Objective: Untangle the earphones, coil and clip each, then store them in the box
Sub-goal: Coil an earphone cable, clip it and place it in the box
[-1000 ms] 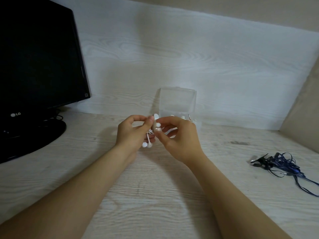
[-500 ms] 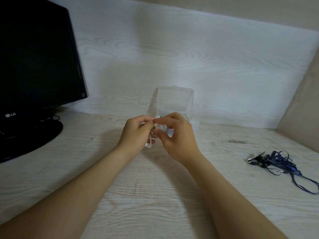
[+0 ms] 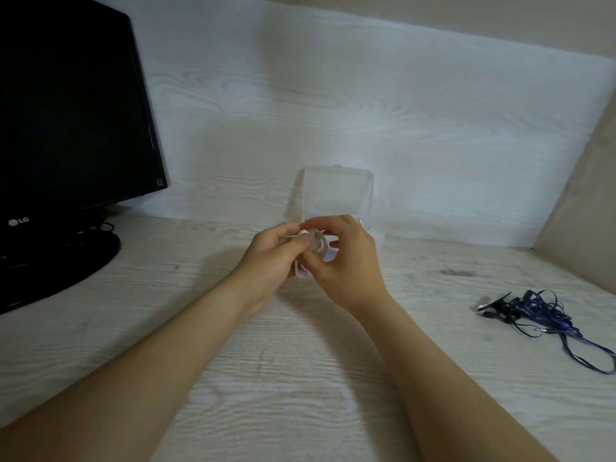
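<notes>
A coiled white earphone (image 3: 316, 244) is held between both hands above the desk's middle. My left hand (image 3: 271, 253) pinches its left side, thumb on top. My right hand (image 3: 346, 261) curls round its right side, fingers over the coil; most of the cable is hidden by my fingers. Just behind my hands stands a clear plastic box (image 3: 336, 191) with its lid raised upright. A dark blue earphone (image 3: 546, 315) lies tangled on the desk at the right, with a black clip at its left end.
A black monitor (image 3: 70, 105) on a round stand fills the left side. The pale wooden desk (image 3: 266, 378) ends at a white back wall and a beige side panel (image 3: 583, 201) on the right.
Both hands have closed in around the white earphone and moved slightly toward the box. The dangling earbuds seen before are now gathered into the coil.
</notes>
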A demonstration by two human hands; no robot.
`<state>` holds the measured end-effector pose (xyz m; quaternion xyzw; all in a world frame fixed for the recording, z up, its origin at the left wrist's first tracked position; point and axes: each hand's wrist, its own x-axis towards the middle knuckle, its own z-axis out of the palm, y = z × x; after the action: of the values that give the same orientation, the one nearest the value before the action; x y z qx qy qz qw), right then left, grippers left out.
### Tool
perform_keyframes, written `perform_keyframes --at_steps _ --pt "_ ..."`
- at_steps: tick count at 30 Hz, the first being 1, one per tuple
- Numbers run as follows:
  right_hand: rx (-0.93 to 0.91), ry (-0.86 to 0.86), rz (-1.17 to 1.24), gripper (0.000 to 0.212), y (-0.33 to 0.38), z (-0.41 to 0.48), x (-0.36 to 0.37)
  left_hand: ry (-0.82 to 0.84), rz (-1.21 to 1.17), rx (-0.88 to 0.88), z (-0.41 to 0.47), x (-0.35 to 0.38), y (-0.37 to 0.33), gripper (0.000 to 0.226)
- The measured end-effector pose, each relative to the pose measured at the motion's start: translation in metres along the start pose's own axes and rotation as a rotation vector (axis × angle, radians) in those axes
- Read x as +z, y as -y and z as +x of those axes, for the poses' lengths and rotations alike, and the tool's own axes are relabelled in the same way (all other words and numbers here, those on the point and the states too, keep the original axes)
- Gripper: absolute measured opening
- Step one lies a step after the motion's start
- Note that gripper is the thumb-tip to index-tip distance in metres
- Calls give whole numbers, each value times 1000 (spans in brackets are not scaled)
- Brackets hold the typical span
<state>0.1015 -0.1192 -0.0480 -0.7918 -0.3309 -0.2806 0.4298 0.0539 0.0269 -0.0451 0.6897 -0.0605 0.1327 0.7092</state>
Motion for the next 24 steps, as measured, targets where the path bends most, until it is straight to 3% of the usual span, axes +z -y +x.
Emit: perform_keyframes --at_steps 5,13,24 --pt "55 7 -37 59 -4 -1 -2 -14 -12 4 1 -1 4 25" --pt "124 -108 -62 41 0 0 0 2 7 -6 2 -2 2 24" --pt "248 -112 -12 46 12 2 -2 -68 -18 -25 4 0 4 21"
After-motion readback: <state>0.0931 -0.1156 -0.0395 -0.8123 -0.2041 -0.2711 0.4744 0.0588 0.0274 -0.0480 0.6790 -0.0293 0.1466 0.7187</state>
